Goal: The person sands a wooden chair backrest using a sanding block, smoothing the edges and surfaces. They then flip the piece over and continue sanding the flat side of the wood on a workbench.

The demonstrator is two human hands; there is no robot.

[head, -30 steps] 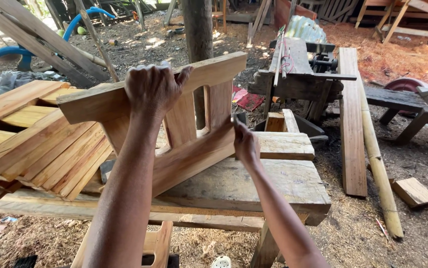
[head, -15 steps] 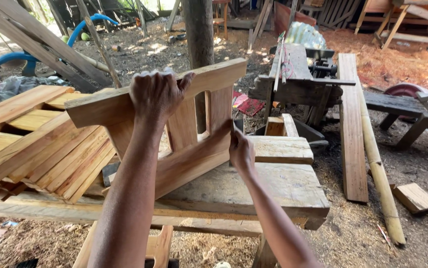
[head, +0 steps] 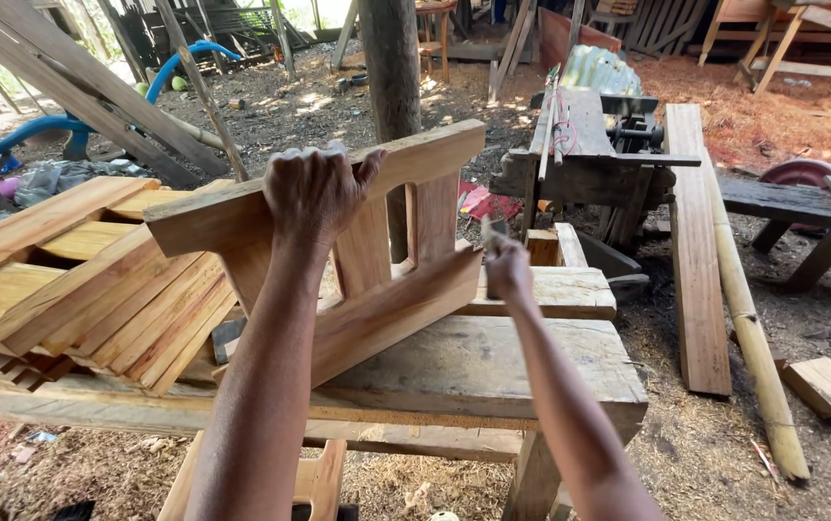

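The left hand (head: 314, 193) clamps the wooden frame (head: 357, 260) upright on the workbench (head: 492, 362) (steadying it), while the right hand (head: 508, 270) grips a small tool whose kind I cannot tell at its end.

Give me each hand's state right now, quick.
Left hand: closed over the top rail of the wooden frame, holding it upright.
Right hand: closed at the frame's right end; whether it holds a small tool cannot be told.

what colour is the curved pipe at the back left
Blue pipe, clearest in the head view, behind the leaning planks.
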